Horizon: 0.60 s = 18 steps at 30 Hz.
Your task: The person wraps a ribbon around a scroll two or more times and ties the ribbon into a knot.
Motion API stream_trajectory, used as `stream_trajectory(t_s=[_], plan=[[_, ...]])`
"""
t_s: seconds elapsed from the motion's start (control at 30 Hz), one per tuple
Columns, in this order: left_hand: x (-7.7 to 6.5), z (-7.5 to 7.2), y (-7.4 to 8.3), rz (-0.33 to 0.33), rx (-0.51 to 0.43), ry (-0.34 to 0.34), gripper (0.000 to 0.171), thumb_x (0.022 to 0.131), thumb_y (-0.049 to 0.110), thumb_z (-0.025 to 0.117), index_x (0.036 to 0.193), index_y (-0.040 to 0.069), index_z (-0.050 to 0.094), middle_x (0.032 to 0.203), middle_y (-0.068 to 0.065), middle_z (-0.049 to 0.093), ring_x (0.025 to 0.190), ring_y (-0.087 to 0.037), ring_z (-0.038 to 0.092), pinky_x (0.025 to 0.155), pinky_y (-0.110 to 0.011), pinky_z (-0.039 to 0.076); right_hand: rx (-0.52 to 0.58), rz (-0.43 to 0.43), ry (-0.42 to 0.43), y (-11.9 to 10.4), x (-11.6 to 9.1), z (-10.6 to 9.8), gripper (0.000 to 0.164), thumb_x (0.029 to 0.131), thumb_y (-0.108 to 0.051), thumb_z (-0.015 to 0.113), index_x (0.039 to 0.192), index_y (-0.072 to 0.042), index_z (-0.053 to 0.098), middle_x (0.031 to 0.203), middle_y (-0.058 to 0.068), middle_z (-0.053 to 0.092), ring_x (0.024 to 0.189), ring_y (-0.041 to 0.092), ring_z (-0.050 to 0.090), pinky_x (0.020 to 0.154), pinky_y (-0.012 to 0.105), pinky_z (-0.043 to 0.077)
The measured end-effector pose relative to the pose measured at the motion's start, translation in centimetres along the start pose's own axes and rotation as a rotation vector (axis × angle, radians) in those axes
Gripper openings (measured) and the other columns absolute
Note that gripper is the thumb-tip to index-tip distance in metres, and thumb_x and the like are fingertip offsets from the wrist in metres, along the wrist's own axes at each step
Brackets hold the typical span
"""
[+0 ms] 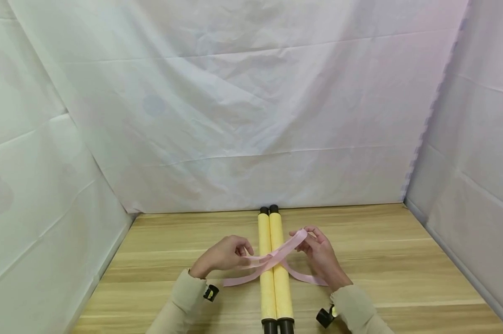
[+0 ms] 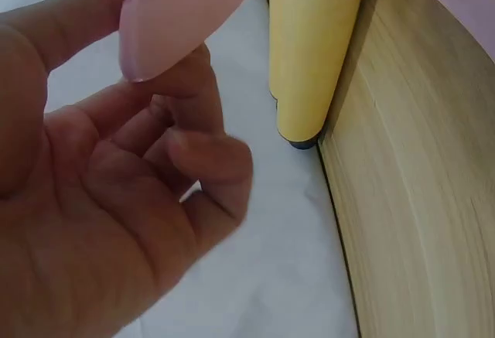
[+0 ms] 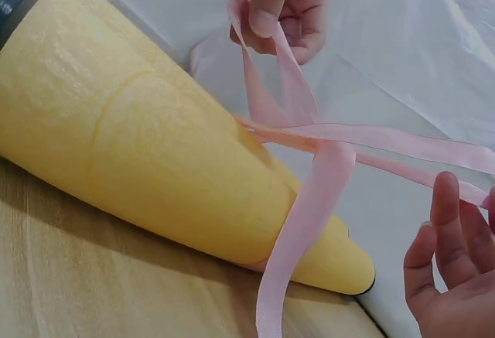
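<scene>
Two yellow rolls (image 1: 280, 278) with black ends lie side by side, pointing away from me. A pink ribbon (image 1: 281, 253) goes round both near their middle and crosses on top. To the left of the rolls, my left hand (image 1: 226, 253) pinches a loop of the ribbon between thumb and finger; the right wrist view also shows this hand (image 3: 286, 9). On the other side, my right hand (image 1: 318, 253) holds another stretch of the ribbon, raised above the rolls. Two loose tails of ribbon (image 3: 302, 237) hang down, one to each side.
The rolls lie on a wood-grain table (image 1: 385, 269), their far ends close to a white cloth wall (image 1: 235, 116). More white cloth stands at left and right. Each wrist wears a small black camera (image 1: 211, 293).
</scene>
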<state>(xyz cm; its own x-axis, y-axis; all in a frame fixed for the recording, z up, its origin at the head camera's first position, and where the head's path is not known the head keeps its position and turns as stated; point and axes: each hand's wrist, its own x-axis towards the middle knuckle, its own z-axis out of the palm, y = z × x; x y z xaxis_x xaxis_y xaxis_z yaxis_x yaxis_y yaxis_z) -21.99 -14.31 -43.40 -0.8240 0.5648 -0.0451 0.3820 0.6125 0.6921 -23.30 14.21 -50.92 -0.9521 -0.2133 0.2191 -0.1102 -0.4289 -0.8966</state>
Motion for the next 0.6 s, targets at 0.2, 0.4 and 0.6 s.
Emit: stream_trajectory(t_s=[0.2,0.4,0.6], plan=[[-0.4,-0.9,-0.2,-0.070,-0.033,-0.039,0.011,0.080,0.020,0.072,0.074,0.011,0.070,0.057,0.006,0.050,0.049,-0.006,0.038,0.045,-0.022,0.033,0.074,-0.016,0.052,-0.4,0.1,-0.1,0.015,0.098,-0.010,0.047,0.110,-0.005,0.057,0.096,0.002,0.073,0.069,0.012,0.059,0.065,0.020,0.053],[-0.5,-1.7,-1.3,-0.072,-0.251,-0.074,0.028,0.085,0.029,0.068,0.065,0.010,0.062,0.061,0.005,0.048,0.054,-0.009,0.037,0.053,-0.027,0.034,0.061,-0.012,0.253,-0.8,0.3,-0.2,0.017,0.095,-0.013,0.055,0.102,-0.007,0.069,0.079,-0.003,0.063,0.066,0.010,0.054,0.059,0.018,0.049],[-0.6,-2.1,-2.9,-0.017,-0.536,0.007,0.031,0.092,0.034,0.059,0.081,0.005,0.062,0.089,-0.004,0.061,0.086,-0.023,0.052,0.077,-0.037,0.039,0.091,0.024,0.363,-1.3,0.4,-0.7,0.015,0.095,-0.018,0.054,0.092,-0.010,0.067,0.070,-0.003,0.060,0.063,0.011,0.052,0.057,0.019,0.047]])
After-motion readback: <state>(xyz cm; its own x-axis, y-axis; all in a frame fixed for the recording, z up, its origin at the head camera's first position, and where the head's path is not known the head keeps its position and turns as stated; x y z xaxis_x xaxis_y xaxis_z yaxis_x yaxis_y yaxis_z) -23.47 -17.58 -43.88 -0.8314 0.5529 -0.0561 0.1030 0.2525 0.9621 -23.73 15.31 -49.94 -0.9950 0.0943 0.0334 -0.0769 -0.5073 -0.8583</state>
